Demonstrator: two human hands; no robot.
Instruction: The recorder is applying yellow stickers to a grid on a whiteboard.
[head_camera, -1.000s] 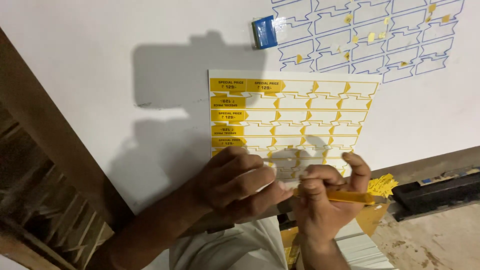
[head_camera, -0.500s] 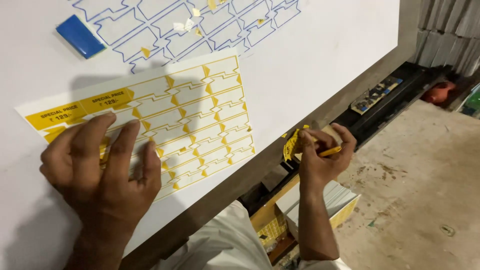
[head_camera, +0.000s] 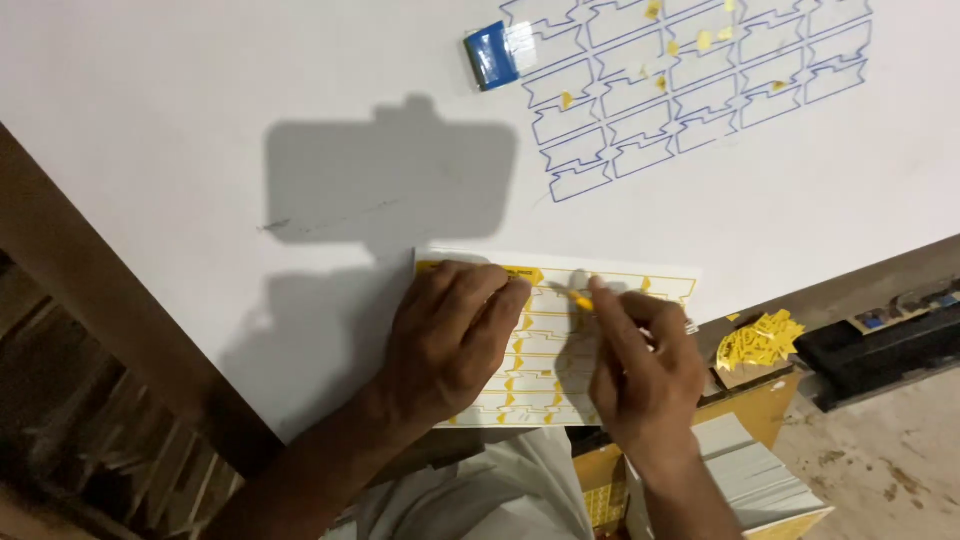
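Sticker sheet (head_camera: 600, 345), yellow die-cut labels, lies on white table (head_camera: 200, 150). Left hand (head_camera: 450, 340) flat, fingers spread, pressing it down. Right hand (head_camera: 645, 370) pinches a yellow tool (head_camera: 578, 298).

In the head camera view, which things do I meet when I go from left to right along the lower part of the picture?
Dark wooden table edge → left hand pressing on the yellow and white die-cut label sheet → right hand → pile of small yellow paper scraps → black tray on the floor.

We see our left hand (head_camera: 450, 340) and right hand (head_camera: 640, 365) bare, forearms unsleeved, and a pale cloth garment (head_camera: 480, 500) below.
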